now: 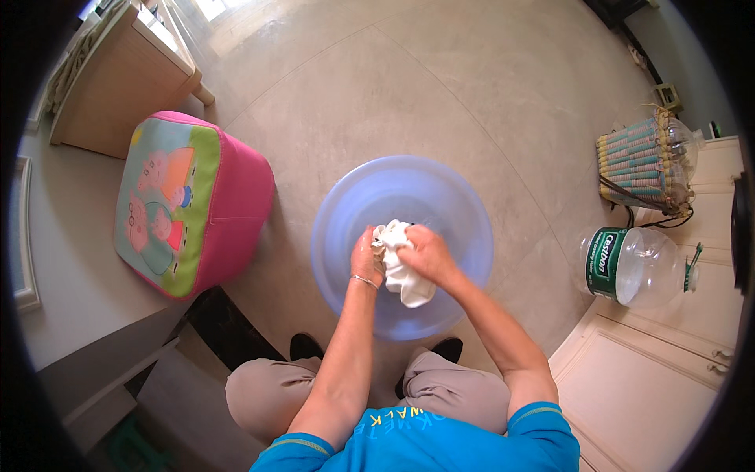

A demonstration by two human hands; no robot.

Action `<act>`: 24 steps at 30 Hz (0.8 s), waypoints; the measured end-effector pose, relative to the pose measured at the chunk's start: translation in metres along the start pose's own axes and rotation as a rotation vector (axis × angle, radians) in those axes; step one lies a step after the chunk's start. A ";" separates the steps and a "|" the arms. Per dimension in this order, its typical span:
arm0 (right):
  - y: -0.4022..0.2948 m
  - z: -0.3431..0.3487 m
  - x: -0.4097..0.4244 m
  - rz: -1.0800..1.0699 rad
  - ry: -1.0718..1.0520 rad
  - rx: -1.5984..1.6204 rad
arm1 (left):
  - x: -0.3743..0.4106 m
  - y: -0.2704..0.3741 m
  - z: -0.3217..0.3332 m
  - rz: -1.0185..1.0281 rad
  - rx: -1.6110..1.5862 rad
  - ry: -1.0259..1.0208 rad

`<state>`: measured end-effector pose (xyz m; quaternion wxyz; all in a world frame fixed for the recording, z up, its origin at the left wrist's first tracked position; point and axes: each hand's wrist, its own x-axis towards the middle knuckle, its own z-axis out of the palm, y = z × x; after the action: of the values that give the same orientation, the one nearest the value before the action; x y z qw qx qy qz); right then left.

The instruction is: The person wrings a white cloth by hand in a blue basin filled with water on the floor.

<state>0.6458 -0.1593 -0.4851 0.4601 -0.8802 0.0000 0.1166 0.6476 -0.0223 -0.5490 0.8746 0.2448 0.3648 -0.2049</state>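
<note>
A bunched white cloth (407, 277) is gripped between both hands above a round blue plastic basin (348, 194). My left hand (364, 258) holds the cloth's left side, with a thin bracelet around the wrist. From the right, my right hand (432, 256) clasps the upper part, its fingers curled into the folds. A loose end of the cloth hangs toward me, over the basin's near half. The basin stands on the floor between my feet. What lies at its bottom beneath the cloth is hidden.
A pink cartoon-printed storage stool (242, 200) stands left, near a wooden cabinet (141, 88). To the right are a large clear plastic water bottle (649, 265), a woven basket (634, 162) and cream cabinet doors (655, 366). Tiled floor (413, 94) extends beyond the basin.
</note>
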 end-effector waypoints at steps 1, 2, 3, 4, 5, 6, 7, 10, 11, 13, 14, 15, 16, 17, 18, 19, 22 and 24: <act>-0.014 0.001 -0.009 -0.061 -0.005 -0.023 | -0.007 0.004 0.008 -0.034 -0.014 0.029; -0.033 0.001 -0.016 -0.127 -0.004 -0.049 | -0.009 0.006 0.010 -0.032 0.025 0.002; -0.051 0.004 -0.024 -0.179 0.026 -0.123 | -0.009 0.009 0.011 -0.031 0.066 -0.025; -0.068 0.007 -0.031 -0.231 0.057 -0.197 | -0.009 0.010 0.013 -0.030 0.107 -0.052; -0.074 0.007 -0.035 -0.280 0.088 -0.274 | -0.013 0.009 0.021 -0.020 0.062 -0.079; -0.068 0.009 -0.032 -0.286 0.171 -0.290 | -0.010 0.003 0.021 0.004 0.084 -0.080; -0.055 0.015 -0.026 -0.294 0.253 -0.306 | -0.006 -0.002 0.019 0.030 0.106 -0.079; -0.019 0.024 -0.014 -0.343 0.320 -0.414 | -0.003 -0.007 0.013 0.016 0.201 -0.245; -0.019 0.024 -0.010 -0.280 0.330 -0.384 | -0.005 -0.006 0.017 -0.029 0.137 -0.224; -0.009 0.023 -0.004 -0.185 0.382 -0.358 | -0.010 -0.006 0.024 -0.075 0.115 -0.156; 0.007 0.015 0.000 -0.145 0.348 -0.411 | -0.015 -0.008 0.033 -0.068 0.145 -0.130; 0.027 0.007 0.005 -0.097 0.316 -0.458 | -0.019 -0.012 0.038 -0.066 0.182 -0.101; 0.041 -0.003 0.007 -0.048 0.292 -0.513 | -0.020 -0.016 0.043 -0.067 0.219 -0.082; 0.046 -0.008 0.008 -0.049 0.284 -0.460 | -0.018 -0.015 0.048 -0.038 0.286 -0.102; 0.050 -0.013 0.008 -0.049 0.277 -0.408 | -0.020 -0.019 0.052 0.003 0.316 -0.044; 0.054 -0.017 0.009 -0.048 0.271 -0.357 | -0.020 -0.016 0.053 0.064 0.342 0.016; 0.058 -0.023 0.018 0.021 0.169 -0.172 | 0.003 -0.015 0.007 0.291 0.768 0.353; 0.036 -0.012 0.014 0.187 -0.044 -0.429 | 0.002 -0.013 -0.004 0.284 1.027 0.577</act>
<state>0.6576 -0.1879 -0.5104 0.2496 -0.9512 0.0464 0.1753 0.6401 -0.0310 -0.5568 0.5294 0.7275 0.4055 -0.1614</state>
